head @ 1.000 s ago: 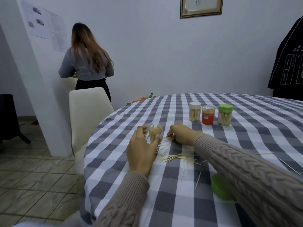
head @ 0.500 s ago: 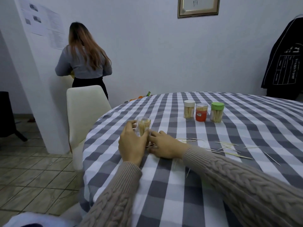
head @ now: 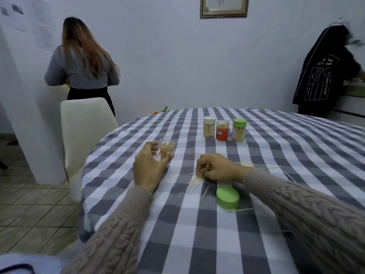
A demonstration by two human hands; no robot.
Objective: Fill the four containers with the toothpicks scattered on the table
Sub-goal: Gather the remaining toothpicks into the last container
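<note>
My left hand [head: 149, 167] holds a clear open container [head: 166, 150] partly full of toothpicks, tilted a little above the checked tablecloth. To its right, my right hand [head: 216, 168] rests on the cloth with curled fingers pinching a few toothpicks [head: 205, 168]. A small bunch of loose toothpicks [head: 194, 181] lies just under that hand, and more toothpicks [head: 248, 164] are scattered to the right. A loose green lid [head: 227, 197] lies near my right forearm. Further back stand three lidded containers: white-lidded [head: 209, 129], red [head: 222, 130] and green-lidded [head: 239, 130].
The round table [head: 276, 147] has a grey and white checked cloth. A white chair [head: 85, 131] stands at its left edge. A person with long hair [head: 81, 64] stands behind it facing the wall. A dark jacket [head: 325, 76] hangs at the far right.
My right hand has moved right, away from the clear container, to the loose toothpicks and pinches some. My left hand still holds the container. The camera view has shifted.
</note>
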